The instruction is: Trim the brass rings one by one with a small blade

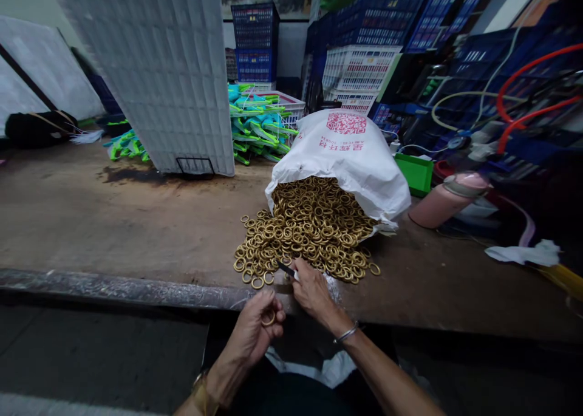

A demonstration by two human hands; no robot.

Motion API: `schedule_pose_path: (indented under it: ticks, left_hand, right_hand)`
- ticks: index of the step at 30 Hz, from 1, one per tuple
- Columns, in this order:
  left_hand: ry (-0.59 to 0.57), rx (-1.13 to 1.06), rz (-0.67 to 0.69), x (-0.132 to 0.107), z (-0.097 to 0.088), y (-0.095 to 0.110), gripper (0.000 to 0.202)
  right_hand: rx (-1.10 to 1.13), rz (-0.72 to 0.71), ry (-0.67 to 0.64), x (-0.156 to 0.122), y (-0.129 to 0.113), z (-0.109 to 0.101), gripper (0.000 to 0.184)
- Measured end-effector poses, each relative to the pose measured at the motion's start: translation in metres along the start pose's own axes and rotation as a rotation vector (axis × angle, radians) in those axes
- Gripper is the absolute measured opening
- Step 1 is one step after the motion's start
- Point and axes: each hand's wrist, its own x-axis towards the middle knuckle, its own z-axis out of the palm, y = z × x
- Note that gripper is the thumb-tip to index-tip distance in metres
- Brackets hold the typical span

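My left hand (255, 328) is closed around a brass-coloured ring (268, 317), just in front of the table edge. To its right, my right hand (313, 289) grips a thin tool with a dark tip and a pale handle (286, 270), which looks like a small knife; its far end points left over the rings. A heap of brass-coloured rings (310, 234) spreads on the table beyond both hands. The rings spill from the mouth of a white woven sack (337, 155) lying on its side, with red print on it.
The brown table (113, 228) has a worn front edge. A tall grey-white panel (168, 70) stands at the back left, beside green and blue plastic pieces (259, 121). Stacked crates (359, 67) rise behind. A pink bottle (449, 198) and a green tray (413, 174) stand right of the sack.
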Motion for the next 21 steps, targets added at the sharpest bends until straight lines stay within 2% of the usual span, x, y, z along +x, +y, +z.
schedule_pose_path:
  ticks: [4,7,9,11,13,15,17,19,21]
  left_hand:
    - [0.016,0.274,0.15,0.006,0.004,-0.004,0.032]
    - [-0.01,0.446,0.201,0.008,0.004,-0.007,0.031]
    - [-0.013,0.507,0.208,0.008,0.004,-0.009,0.03]
    - [0.008,0.558,0.27,0.006,0.006,-0.01,0.029]
    - [0.011,0.621,0.396,0.004,0.009,-0.01,0.025]
    - [-0.007,0.696,0.514,0.002,0.011,-0.009,0.022]
    - [-0.027,0.757,0.574,0.0,0.013,-0.009,0.021]
    - [-0.046,0.772,0.58,-0.001,0.016,-0.008,0.022]
    - [-0.048,0.73,0.509,-0.002,0.018,-0.008,0.022]
  right_hand:
    - [0.264,-0.133,0.016,-0.015,0.0,-0.004,0.02]
    - [0.379,-0.138,0.014,-0.025,-0.005,-0.007,0.012]
    - [0.469,-0.108,0.001,-0.029,-0.008,-0.009,0.003]
    - [0.565,-0.054,-0.014,-0.031,-0.011,-0.011,0.011]
    - [0.663,0.019,-0.046,-0.032,-0.011,-0.012,0.02]
    - [0.773,0.082,-0.104,-0.032,-0.01,-0.011,0.024]
    - [0.882,0.135,-0.176,-0.033,-0.008,-0.009,0.029]
    - [0.962,0.183,-0.224,-0.033,-0.006,-0.007,0.033]
    - [0.989,0.22,-0.221,-0.033,-0.005,-0.007,0.033]
